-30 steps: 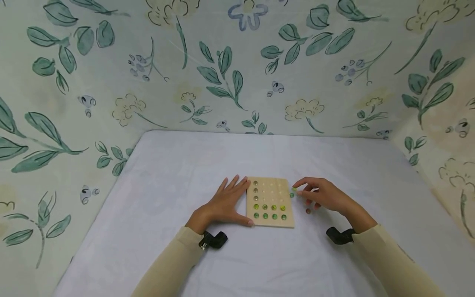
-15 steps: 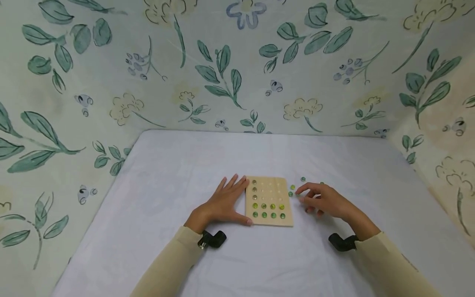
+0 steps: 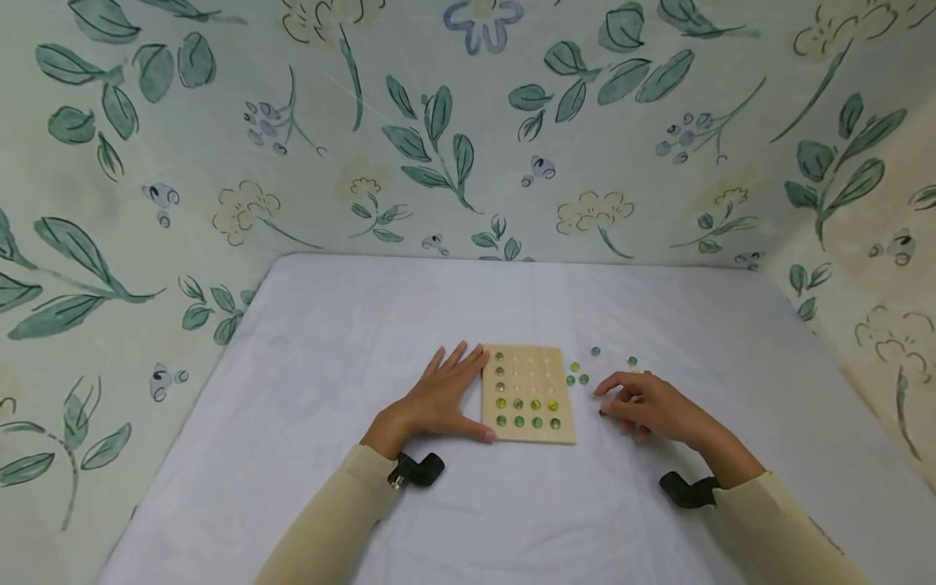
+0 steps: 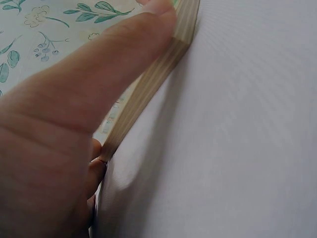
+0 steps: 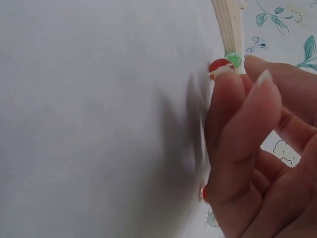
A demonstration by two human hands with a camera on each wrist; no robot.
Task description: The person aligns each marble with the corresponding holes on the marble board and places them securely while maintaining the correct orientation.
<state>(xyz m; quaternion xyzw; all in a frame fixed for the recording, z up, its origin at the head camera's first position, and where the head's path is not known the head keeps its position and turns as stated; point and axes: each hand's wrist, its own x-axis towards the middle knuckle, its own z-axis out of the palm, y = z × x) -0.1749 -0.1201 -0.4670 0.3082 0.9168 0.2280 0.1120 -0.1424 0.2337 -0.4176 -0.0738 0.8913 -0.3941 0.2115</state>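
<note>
Marbles are what you're working with: a red marble (image 5: 220,66) sits on the white worktop (image 3: 351,341) right at your right hand (image 3: 651,406)'s curled fingertips (image 5: 233,89), just beside the wooden board (image 3: 528,394). Whether that grip has closed on it, I cannot tell; the fingers look bent over it, not plainly pinching. Your left hand (image 3: 439,398) lies flat, fingers straight, thumb (image 4: 124,59) pressed along the board's near-left edge. Green marbles (image 3: 526,413) fill the two front rows; more loose marbles (image 3: 585,370) lie just right of the board. My read: glass, small, hard, slick and quick to roll, so pinch across the middle with thumb and forefinger pads.
</note>
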